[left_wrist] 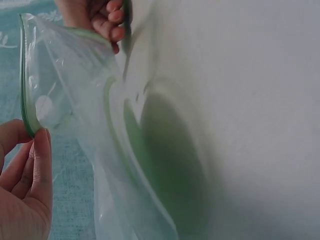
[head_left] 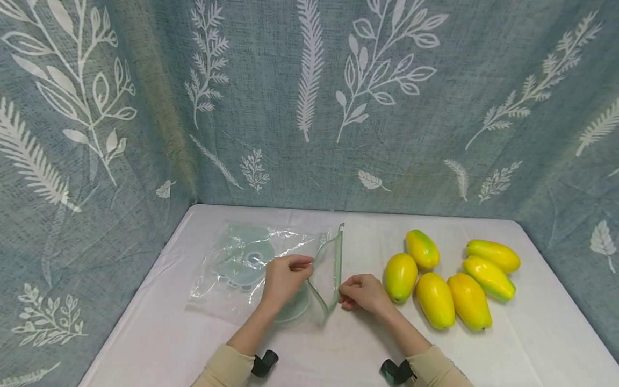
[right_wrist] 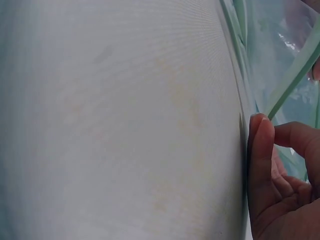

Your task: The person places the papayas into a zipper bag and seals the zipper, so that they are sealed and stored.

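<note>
A clear zip bag (head_left: 213, 285) with a green zip edge and a pale green print lies on the white table, its mouth facing right. My left hand (head_left: 286, 277) pinches one lip of the mouth between thumb and fingers and holds it up. At the other lip, my right hand (head_left: 365, 292) pinches the green edge low over the table. The mouth gapes between the two hands. In the left wrist view, the left hand (left_wrist: 27, 175) grips the green strip (left_wrist: 23, 75). The right wrist view shows the right hand's thumb and forefinger (right_wrist: 295, 137) on the other strip.
Several yellow-green mangoes (head_left: 435, 301) lie to the right of the bag, the closest just beyond my right hand. A leaf-patterned blue-grey curtain (head_left: 271, 107) hangs behind the table (head_left: 348, 355) and at both sides.
</note>
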Motion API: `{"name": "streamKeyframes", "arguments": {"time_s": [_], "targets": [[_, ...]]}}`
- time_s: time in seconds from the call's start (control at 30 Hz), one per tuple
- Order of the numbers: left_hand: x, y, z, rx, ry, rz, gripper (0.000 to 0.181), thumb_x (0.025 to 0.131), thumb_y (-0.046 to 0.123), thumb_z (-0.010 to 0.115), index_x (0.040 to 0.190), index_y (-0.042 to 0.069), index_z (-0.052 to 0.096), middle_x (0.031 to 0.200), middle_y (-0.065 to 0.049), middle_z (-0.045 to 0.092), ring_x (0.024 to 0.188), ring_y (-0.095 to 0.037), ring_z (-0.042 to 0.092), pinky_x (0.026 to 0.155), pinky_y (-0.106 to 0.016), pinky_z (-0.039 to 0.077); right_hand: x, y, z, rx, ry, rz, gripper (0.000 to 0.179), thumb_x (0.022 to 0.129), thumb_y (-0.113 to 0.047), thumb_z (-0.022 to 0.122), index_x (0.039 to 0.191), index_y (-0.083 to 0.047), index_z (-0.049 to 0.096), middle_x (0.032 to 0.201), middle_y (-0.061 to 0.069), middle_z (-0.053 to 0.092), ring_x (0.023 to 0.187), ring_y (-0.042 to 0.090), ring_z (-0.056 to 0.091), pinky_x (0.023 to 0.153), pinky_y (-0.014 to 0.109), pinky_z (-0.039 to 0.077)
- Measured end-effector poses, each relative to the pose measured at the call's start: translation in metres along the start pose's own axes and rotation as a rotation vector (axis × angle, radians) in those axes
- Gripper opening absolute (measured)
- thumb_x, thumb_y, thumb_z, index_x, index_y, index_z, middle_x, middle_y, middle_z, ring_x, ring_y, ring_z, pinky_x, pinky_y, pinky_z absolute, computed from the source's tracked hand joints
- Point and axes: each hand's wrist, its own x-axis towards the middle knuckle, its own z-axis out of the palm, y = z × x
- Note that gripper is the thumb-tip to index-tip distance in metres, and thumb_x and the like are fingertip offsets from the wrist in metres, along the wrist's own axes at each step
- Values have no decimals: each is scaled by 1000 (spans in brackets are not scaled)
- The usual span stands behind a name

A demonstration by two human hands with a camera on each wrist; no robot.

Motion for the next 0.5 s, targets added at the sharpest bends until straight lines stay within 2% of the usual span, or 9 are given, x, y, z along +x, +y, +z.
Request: {"name": "streamKeyframes", "arguments": {"time_s": [0.5], "targets": [[9, 2, -28, 6, 22, -112, 16, 80, 7, 70, 95, 7, 78, 82, -3, 73, 74, -15, 69, 63, -24, 53, -2, 1, -3, 7, -14, -6, 13, 90, -8, 63, 90, 4, 66, 71, 8, 69, 58, 12, 64, 58, 25, 56]]}}
